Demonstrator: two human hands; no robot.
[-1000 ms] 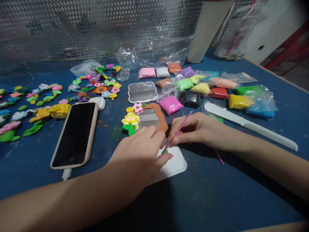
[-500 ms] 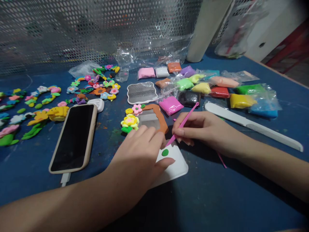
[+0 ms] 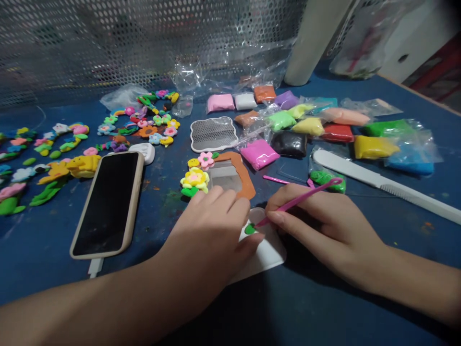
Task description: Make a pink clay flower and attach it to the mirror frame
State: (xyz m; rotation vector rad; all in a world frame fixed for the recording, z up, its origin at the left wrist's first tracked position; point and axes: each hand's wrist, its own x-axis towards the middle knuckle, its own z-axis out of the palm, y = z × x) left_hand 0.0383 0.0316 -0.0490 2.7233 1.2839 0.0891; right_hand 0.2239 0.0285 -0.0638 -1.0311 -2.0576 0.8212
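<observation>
My right hand (image 3: 324, 233) pinches a pink clay modelling tool (image 3: 306, 194). Its lower tip touches the edge of a small flat green clay oval (image 3: 249, 229) on a white board (image 3: 268, 252). Over the board's left side, my left hand (image 3: 212, 235) is bent with fingers curled down and the thumb on the surface near the oval, holding the board; its fingertips are partly hidden. Just beyond my hands lies a frame with a brown clay border (image 3: 247, 178), with a yellow clay flower (image 3: 195, 178) and a pink clay flower (image 3: 206, 160) on its left side.
A charging phone (image 3: 110, 204) lies left, before several clay-decorated pieces (image 3: 147, 130). Bagged clay packets (image 3: 289, 143) spread across the back right. A white comb (image 3: 389, 185) lies right; a green clay packet (image 3: 327, 181) sits behind my right hand. A white-rimmed mesh piece (image 3: 213, 133) lies behind the frame.
My right hand has come lower and nearer, tilting the pink tool so its tip meets the green oval. My left hand stays on the board. The view has shifted slightly.
</observation>
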